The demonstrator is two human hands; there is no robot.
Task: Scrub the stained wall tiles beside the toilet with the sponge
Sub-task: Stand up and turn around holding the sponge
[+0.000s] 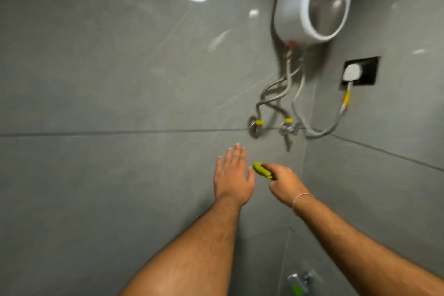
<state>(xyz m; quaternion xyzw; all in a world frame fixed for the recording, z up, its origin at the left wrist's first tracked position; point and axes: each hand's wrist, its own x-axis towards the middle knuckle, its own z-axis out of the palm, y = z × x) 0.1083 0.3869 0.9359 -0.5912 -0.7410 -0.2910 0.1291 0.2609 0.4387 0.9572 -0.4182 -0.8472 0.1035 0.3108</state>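
Observation:
Large glossy grey wall tiles (pixel 120 175) fill the view, split by a dark horizontal grout line. My left hand (pixel 231 175) lies flat against the tile just below that line, fingers spread and empty. Right beside it my right hand (pixel 283 181) grips a yellow-green sponge (pixel 262 170), which pokes out to the left between thumb and fingers and presses on the tile near the room corner. A thin bracelet sits on my right wrist. No toilet is in view.
A white water heater (pixel 312 5) hangs above on the wall, with hoses (pixel 276 94) running down to two valves (pixel 287 125) just above my hands. A socket with a white plug (pixel 353 72) is on the right wall. A chrome tap (pixel 299 282) juts out below.

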